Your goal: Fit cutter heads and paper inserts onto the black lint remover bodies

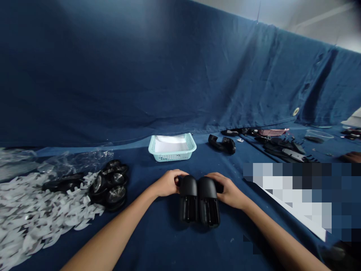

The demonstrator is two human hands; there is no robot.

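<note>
On the tabletop (pixel 169 244), the left hand (pixel 167 184) and right hand (pixel 230 192) are gripping the black shells (pixel 208 201) (one each, touching), probably needing careful lining up.

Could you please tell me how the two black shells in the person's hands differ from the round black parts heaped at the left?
The long black plastic shells are elongated with domed tops; the round black disc parts are circular. The shells are gripped side by side by left hand and right hand; the discs lie heaped on the blue cloth. Both are black.
</note>
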